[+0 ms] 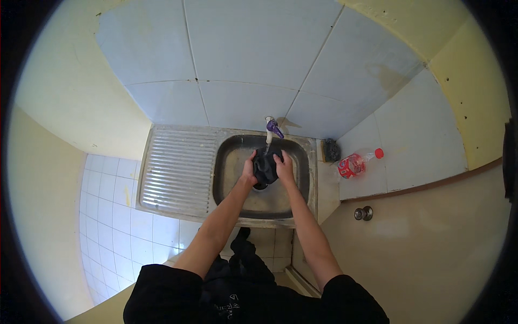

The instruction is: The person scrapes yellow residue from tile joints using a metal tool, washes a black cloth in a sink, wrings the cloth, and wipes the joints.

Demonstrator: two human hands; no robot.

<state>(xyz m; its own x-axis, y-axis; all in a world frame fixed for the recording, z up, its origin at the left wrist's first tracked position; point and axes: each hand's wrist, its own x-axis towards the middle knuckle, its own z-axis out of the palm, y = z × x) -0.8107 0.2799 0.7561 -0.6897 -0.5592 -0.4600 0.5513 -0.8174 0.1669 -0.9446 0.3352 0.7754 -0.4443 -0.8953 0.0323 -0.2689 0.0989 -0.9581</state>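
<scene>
Between my two hands is a bunched black cloth (266, 168), held over the basin of a metal sink (229, 189). My left hand (250, 168) grips its left side, fingers curled against the fabric. On the other side my right hand (284, 166) is closed on it, thumb on top. Just above the cloth is a white tap (269, 135) with a purple handle (275, 129); a thin stream seems to run from its spout onto the fabric. Part of the dark drain (260, 186) shows below the cloth. The cloth's exact kind cannot be made out.
A ribbed metal drainboard (178, 170) adjoins the basin on the left. At the sink's right corner lie a dark scouring pad (331, 150) and a clear plastic bottle (356, 164) with a red cap. A door with a round knob (363, 214) stands at the right. Tiled wall rises behind.
</scene>
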